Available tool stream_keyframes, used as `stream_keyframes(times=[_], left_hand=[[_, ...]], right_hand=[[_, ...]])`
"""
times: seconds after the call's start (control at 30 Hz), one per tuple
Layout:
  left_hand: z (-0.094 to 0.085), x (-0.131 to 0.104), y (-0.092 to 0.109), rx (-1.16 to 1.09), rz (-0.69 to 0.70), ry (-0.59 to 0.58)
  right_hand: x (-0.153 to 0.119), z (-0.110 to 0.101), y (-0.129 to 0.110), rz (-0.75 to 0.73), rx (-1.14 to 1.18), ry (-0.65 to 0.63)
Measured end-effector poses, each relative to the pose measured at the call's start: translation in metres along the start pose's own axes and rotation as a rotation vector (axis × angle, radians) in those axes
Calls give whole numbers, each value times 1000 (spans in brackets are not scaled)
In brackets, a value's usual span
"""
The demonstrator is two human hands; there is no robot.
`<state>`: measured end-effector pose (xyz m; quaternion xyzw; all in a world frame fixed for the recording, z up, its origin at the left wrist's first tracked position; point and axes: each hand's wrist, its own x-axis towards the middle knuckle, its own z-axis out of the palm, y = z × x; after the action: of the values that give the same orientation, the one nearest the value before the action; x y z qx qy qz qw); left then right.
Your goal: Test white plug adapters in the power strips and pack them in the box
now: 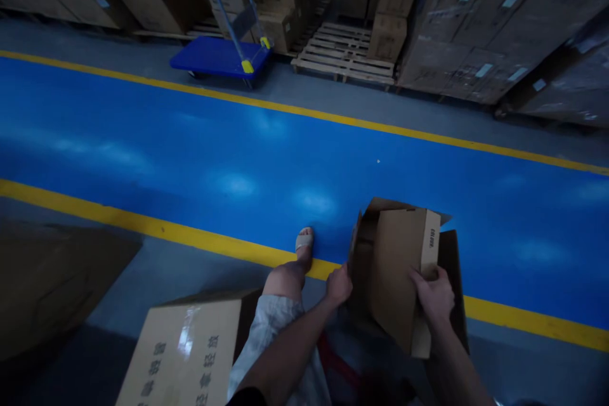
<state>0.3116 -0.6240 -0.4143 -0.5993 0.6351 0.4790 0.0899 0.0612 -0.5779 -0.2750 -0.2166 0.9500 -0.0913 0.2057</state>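
Observation:
An open cardboard carton [364, 254] is at the lower right, its flaps spread. My left hand [339, 285] is closed on the carton's left edge. Inside the carton's opening, a smaller brown box [397, 266] stands tilted, with dark print on its pale narrow side. My right hand [435, 295] grips that narrow side, thumb on the broad brown face and fingers around the far side. The lower part of the carton is dim and partly hidden by my arms.
A taped carton [190, 342] stands at the lower left. Beyond the blue floor lane [285, 146] are a blue platform trolley [209, 56], a wooden pallet [333, 51] and wrapped stacks of cartons [495, 6]. My sandalled foot [304, 240] is near the yellow line.

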Motion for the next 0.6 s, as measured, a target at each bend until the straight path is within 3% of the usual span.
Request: stream_keyframes(times=[0.2, 0.43, 0.6], left_hand=[[2, 4, 2, 24, 12, 34], [-2, 4, 11, -47, -2, 34], [0, 9, 12, -131, -5, -4]], right_hand=[[-17, 67, -11, 119, -66, -108], [-6, 127, -34, 66, -82, -187], [1, 173, -30, 47, -57, -307]])
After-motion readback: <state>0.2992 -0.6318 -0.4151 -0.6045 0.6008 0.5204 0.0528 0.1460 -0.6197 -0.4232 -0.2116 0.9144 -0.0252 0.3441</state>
